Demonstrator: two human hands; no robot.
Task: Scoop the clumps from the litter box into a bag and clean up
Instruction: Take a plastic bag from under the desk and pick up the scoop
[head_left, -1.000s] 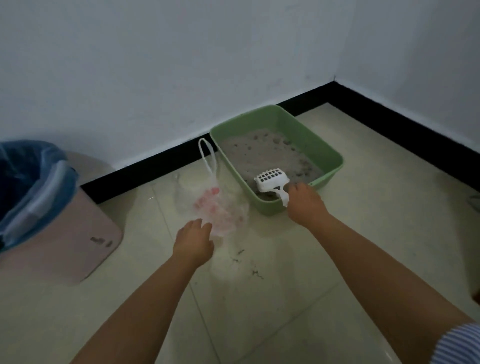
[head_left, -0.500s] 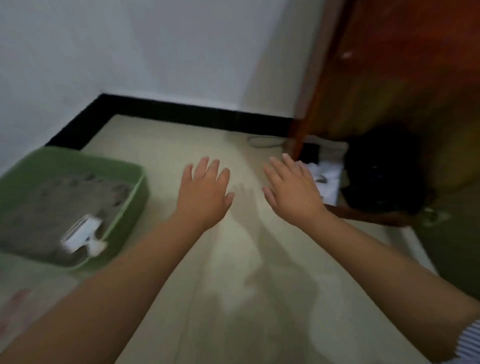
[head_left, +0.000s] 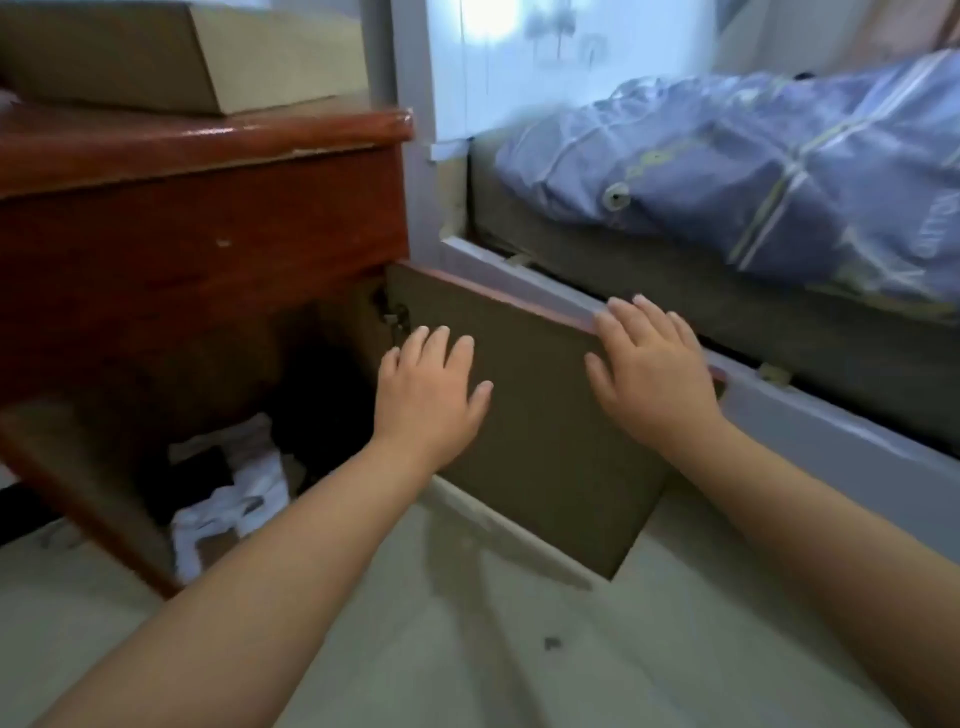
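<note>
Cabinet door behind left hand, right hand; fingers straight, holding nothing.

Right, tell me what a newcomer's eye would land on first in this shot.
Two open hands held out mid-frame: the left hand in front of the open cabinet door, the right hand at that door's top edge. Next, the red-brown cabinet at left, with a cardboard box on top and white crumpled bags in its dark inside. At upper right, blue bedding lies under the bright window.
</note>
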